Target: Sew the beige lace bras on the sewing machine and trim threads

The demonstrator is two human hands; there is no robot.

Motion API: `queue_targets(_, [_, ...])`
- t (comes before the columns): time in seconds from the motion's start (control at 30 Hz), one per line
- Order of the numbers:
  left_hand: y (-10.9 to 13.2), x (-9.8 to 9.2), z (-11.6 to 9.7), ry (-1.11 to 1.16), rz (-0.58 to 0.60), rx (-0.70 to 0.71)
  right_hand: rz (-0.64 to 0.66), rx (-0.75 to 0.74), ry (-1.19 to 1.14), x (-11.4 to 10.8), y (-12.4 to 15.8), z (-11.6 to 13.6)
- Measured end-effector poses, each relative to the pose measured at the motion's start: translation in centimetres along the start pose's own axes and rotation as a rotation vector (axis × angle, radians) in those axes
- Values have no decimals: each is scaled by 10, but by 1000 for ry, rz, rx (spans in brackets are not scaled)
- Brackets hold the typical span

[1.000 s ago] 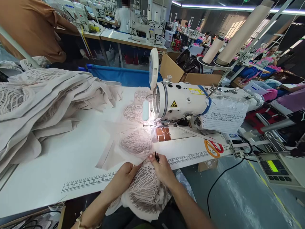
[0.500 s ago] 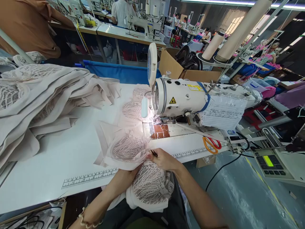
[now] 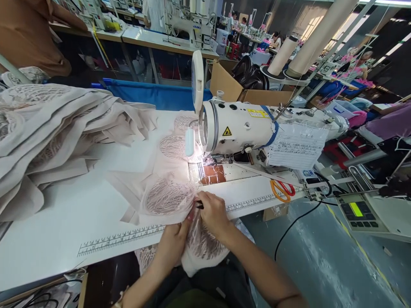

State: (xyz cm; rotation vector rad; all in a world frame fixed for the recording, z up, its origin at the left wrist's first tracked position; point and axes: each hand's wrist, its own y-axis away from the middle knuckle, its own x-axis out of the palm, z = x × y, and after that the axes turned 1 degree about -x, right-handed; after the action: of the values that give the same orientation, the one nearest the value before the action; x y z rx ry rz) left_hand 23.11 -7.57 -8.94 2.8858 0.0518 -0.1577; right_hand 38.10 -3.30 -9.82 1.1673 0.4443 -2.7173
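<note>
Pale pink lace fabric [image 3: 168, 196] runs from under the lit needle area of the white sewing machine [image 3: 239, 126] down over the table's front edge to the lap. My left hand [image 3: 175, 239] pinches the fabric at that edge, thumb and fingers together. Just to its right, my right hand [image 3: 212, 211] is closed on the same fabric and on a small dark tool [image 3: 199, 205], mostly hidden by the fingers. Both hands nearly touch. A lace cup hangs below them.
A large pile of pale fabric pieces [image 3: 58, 124] covers the table's left side. Orange-handled scissors [image 3: 280, 191] and a red pair lie right of the machine. Behind stand a cardboard box [image 3: 226, 81], thread cones [image 3: 282, 55] and a person in brown [image 3: 28, 38].
My left hand has come out from beneath the fabric and its fingers now show. My right hand has shifted slightly up and left. The hanging cup is bunched and turned.
</note>
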Motion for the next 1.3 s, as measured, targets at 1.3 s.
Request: queue_targets(1.3, [-28, -10, -32, -51, -411, -171, 297, 70, -491, 16, 11, 29])
